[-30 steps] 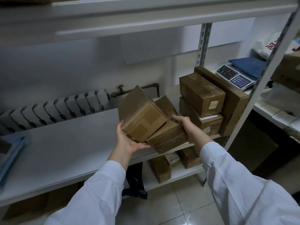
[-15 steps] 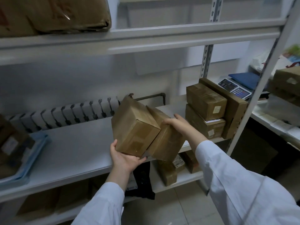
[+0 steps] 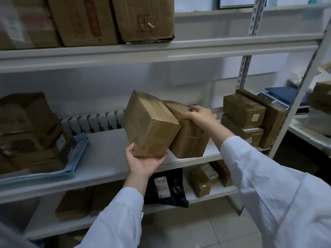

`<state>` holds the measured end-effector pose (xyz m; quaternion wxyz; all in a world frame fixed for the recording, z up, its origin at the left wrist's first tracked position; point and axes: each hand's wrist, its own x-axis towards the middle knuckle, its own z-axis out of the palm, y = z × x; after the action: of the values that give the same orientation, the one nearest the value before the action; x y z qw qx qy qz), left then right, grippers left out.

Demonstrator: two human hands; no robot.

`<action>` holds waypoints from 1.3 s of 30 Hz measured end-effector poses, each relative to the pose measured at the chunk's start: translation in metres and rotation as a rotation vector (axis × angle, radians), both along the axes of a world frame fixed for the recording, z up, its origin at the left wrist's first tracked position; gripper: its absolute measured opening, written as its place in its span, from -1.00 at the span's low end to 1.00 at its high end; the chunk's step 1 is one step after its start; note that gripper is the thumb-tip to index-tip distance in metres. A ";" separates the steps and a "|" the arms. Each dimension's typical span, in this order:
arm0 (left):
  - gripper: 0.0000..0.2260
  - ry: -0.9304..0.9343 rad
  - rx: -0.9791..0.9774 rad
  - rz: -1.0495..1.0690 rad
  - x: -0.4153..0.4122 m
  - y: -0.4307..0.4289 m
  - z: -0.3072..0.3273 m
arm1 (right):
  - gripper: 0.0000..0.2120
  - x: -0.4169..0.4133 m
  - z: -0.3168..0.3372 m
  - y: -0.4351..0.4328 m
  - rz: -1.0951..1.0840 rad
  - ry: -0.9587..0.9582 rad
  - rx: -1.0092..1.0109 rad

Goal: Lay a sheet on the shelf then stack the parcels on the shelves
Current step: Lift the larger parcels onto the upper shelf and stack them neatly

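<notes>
Held: left parcel point(image 3: 150, 126), right parcel point(image 3: 189, 140), touching, tops tilted left, over middle shelf point(image 3: 107, 158) front edge; left hand point(image 3: 143, 162) cups former's base; right hand point(image 3: 200, 116) curls over latter's top; bare shelf behind.

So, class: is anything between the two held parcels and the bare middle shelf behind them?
Nothing visible. The left parcel and right parcel hang before bare middle shelf; the stacked parcels sit off to the right.

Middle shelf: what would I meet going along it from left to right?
Parcel pile on the blue sheet → tilted parcel held by the left hand → second parcel under the right hand → two stacked boxes → tall box standing on end.
</notes>
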<state>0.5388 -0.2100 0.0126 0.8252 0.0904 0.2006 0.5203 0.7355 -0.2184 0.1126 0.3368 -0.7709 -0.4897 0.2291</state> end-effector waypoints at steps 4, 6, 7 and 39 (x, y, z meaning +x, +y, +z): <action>-0.45 -0.010 0.085 -0.016 -0.025 -0.010 -0.007 | -0.39 -0.021 0.020 -0.012 0.019 -0.108 0.082; -0.43 -0.020 0.109 -0.033 -0.034 -0.015 -0.012 | -0.42 -0.031 0.025 -0.016 0.042 -0.144 0.116; -0.43 -0.034 0.116 -0.034 -0.038 -0.018 -0.013 | -0.44 -0.035 0.026 -0.018 0.055 -0.157 0.132; -0.42 -0.146 0.788 0.083 -0.013 -0.071 0.078 | -0.43 0.035 0.128 -0.055 0.719 0.458 0.769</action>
<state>0.5259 -0.2813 0.0910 0.7176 0.3546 -0.0699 0.5953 0.7710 -0.2731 0.2407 0.5912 -0.3087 -0.6839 0.2958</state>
